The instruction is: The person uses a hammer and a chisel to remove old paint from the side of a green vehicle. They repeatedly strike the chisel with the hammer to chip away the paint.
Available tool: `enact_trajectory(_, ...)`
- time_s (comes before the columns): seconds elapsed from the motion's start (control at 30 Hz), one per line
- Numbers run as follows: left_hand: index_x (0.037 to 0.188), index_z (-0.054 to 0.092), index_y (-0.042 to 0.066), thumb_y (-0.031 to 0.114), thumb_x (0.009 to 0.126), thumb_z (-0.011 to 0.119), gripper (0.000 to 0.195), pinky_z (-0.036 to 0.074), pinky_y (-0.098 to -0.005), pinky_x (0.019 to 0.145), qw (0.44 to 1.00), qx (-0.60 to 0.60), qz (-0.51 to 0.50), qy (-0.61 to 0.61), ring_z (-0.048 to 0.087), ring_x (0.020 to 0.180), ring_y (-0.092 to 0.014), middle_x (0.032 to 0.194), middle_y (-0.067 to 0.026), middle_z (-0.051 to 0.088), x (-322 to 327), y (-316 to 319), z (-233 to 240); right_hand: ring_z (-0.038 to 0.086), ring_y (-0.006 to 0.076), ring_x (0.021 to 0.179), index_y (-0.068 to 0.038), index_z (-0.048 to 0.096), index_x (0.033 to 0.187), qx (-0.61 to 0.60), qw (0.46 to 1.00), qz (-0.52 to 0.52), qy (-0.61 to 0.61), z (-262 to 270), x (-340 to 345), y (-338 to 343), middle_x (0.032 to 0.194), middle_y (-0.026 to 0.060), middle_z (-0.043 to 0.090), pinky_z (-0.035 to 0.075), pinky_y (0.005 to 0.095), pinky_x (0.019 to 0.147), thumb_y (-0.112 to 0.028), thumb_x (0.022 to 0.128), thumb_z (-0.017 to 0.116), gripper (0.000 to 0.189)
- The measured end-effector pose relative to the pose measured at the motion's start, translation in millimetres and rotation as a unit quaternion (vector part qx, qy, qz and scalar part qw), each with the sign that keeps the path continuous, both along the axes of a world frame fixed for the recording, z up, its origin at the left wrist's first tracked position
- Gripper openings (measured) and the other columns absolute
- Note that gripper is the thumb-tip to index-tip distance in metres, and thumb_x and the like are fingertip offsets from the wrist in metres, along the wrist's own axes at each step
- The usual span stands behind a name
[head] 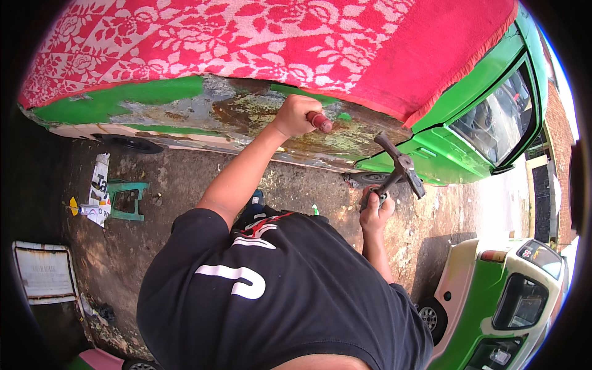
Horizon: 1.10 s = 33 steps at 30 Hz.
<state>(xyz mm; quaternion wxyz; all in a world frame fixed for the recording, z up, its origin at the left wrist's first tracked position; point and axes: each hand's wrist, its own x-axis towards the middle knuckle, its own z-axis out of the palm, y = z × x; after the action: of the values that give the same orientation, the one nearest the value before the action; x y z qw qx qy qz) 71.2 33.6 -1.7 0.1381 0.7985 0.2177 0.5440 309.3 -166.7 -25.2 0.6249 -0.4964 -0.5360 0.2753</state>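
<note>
My left hand is closed around the red handle of a hand tool, held against the side of a green van. The tool's working end is hidden behind my fist. My right hand grips the handle of a hammer, its steel head raised a short way from the red handle and apart from it. Under my left hand, the van's body panel is patchy: green paint, grey layers, rust-brown areas and rough bare spots. A red and pink floral blanket drapes over the van above this panel.
A green van door with a window is at the right. Behind me on the right stands another green and white van. On the concrete floor are a green plastic stool, a spray can and a framed panel at the left.
</note>
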Motion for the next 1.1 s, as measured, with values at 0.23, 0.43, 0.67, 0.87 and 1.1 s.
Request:
enact_trajectory(0.23, 0.057, 0.055, 0.007, 0.021, 0.068, 0.079, 0.031, 0.045, -0.0365, 0.049, 0.997, 0.045, 0.007, 0.062, 0.061, 0.054, -0.027, 0.058, -0.0087, 0.059, 3, -2, -5, 0.055, 0.0109, 0.051, 0.003, 0.060, 0.086, 0.020, 0.999, 0.033, -0.013, 5, 5, 6, 0.061, 0.0035, 0.057, 0.043, 0.0257, 0.048, -0.036, 0.095, 0.062, 0.040)
enact_trajectory(0.43, 0.057, 0.055, 0.008, 0.013, 0.066, 0.076, 0.023, 0.044, -0.0369, 0.049, 0.998, 0.046, -0.013, 0.040, 0.059, 0.053, -0.027, 0.056, -0.0084, 0.058, 1, -7, 3, 0.056, 0.0111, 0.049, 0.003, 0.060, 0.085, -0.027, 0.999, 0.023, 0.021, 3, 4, 2, 0.059, 0.0032, 0.056, 0.044, 0.0260, 0.046, -0.037, 0.095, 0.061, 0.042)
enact_trajectory(0.67, 0.056, 0.053, 0.007, 0.012, 0.067, 0.075, 0.025, 0.042, -0.0365, 0.047, 0.998, 0.057, -0.013, 0.031, 0.057, 0.051, -0.027, 0.054, -0.0086, 0.055, 1, -6, 6, 0.054, 0.0101, 0.048, 0.002, 0.060, 0.083, -0.037, 0.999, 0.019, 0.016, 6, 3, 4, 0.057, 0.0019, 0.054, 0.043, 0.0257, 0.046, -0.037, 0.096, 0.061, 0.041)
enact_trajectory(0.87, 0.056, 0.050, 0.005, 0.022, 0.072, 0.078, 0.036, 0.044, -0.0355, 0.047, 0.999, 0.049, -0.009, 0.012, 0.059, 0.052, -0.028, 0.055, -0.0097, 0.055, 1, 0, 3, 0.051, 0.0077, 0.049, 0.000, 0.058, 0.081, -0.065, 0.997, 0.025, -0.013, 14, -6, 4, 0.057, -0.0008, 0.053, 0.041, 0.0245, 0.046, -0.034, 0.095, 0.064, 0.037)
enact_trajectory(1.1, 0.062, 0.058, 0.007, 0.013, 0.063, 0.078, 0.021, 0.045, -0.0367, 0.049, 0.999, 0.028, 0.017, -0.001, 0.061, 0.056, -0.028, 0.061, -0.0088, 0.060, 2, 3, 4, 0.047, 0.0073, 0.053, -0.001, 0.057, 0.081, 0.056, 0.994, 0.099, -0.007, 2, -13, 5, 0.061, -0.0013, 0.052, 0.036, 0.0238, 0.046, -0.044, 0.095, 0.061, 0.046)
